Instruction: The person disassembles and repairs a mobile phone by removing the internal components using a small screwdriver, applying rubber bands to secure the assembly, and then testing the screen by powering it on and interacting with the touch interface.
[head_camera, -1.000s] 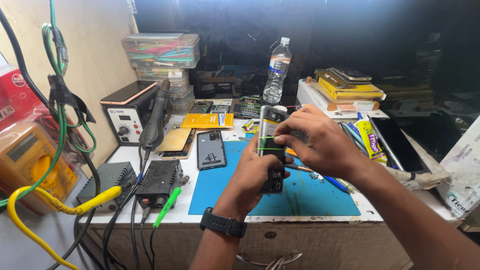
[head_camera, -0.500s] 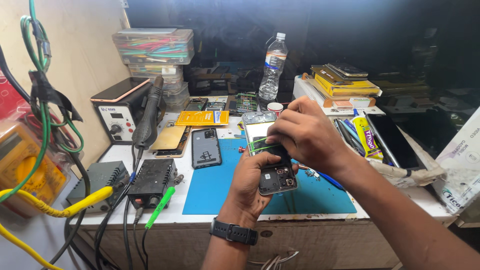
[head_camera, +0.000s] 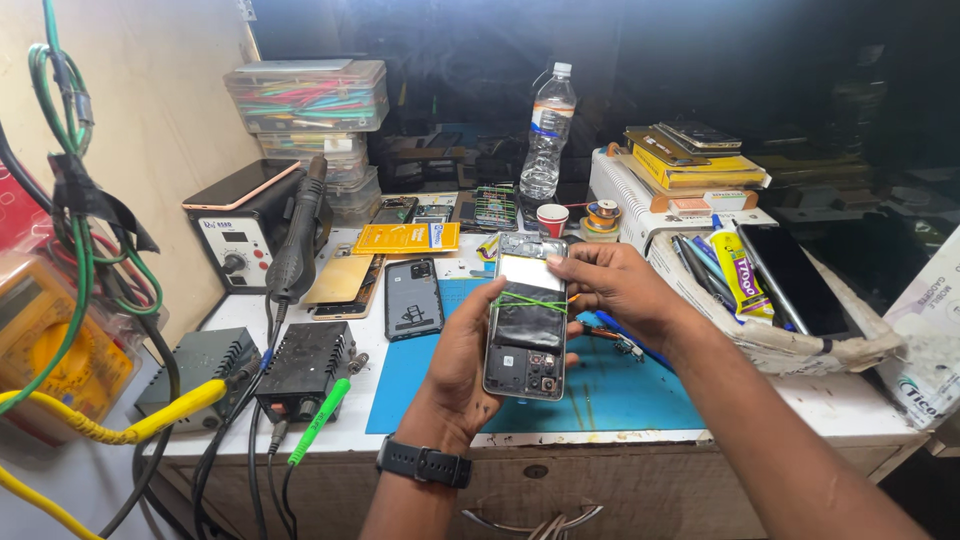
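Above the front edge of the workbench (head_camera: 700, 415), over the blue mat (head_camera: 620, 390), I hold an opened phone (head_camera: 527, 320) with its back cover off, insides facing me and camera end toward my body. My left hand (head_camera: 465, 365) is wrapped around its left side and underside, thumb along the edge, gripping it firmly. My right hand (head_camera: 610, 290) is closed on the upper right edge, fingertips pinching near the pale patch below the top. A thin green band (head_camera: 530, 303) crosses the middle of the phone.

Half a second ago the phone sat tilted, its lower end swung to the right and my right hand covering most of its top; now it stands nearly straight up and down, and my right hand has slid off to the side, so the top half shows. A second ago I held it higher and farther from me, above the mat's back edge.

Left of the mat lies a dark phone back (head_camera: 413, 298), near the yellow packet (head_camera: 405, 238). A water bottle (head_camera: 549, 135) stands toward the back edge.
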